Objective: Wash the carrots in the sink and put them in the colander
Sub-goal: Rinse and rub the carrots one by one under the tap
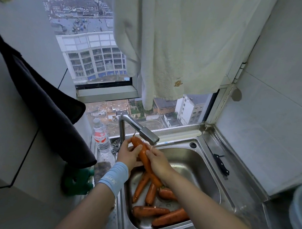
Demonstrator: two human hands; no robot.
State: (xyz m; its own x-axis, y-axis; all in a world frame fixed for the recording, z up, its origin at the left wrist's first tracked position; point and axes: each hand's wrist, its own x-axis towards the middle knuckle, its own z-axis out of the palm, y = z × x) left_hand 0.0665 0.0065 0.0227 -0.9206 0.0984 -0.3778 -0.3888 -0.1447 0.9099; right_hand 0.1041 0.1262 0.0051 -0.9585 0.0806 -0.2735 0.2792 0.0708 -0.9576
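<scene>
Both my hands hold one long orange carrot (144, 156) under the steel tap spout (148, 135), over the steel sink (212, 175). My left hand (128, 153), with a light blue wristband, grips the carrot's thick upper end. My right hand (158, 161) wraps round its middle. Several more carrots (157, 211) lie in the sink basin below my arms. A grey-blue round container (301, 211) shows at the right edge; whether it is the colander I cannot tell.
A black-handled knife (221, 164) lies on the drainboard right of the basin. A water bottle (101, 137) and a sink strainer (116, 145) stand left of the tap. A green glove (77, 180) and a dark cloth (44, 98) hang at the left. A white towel (179, 44) hangs above.
</scene>
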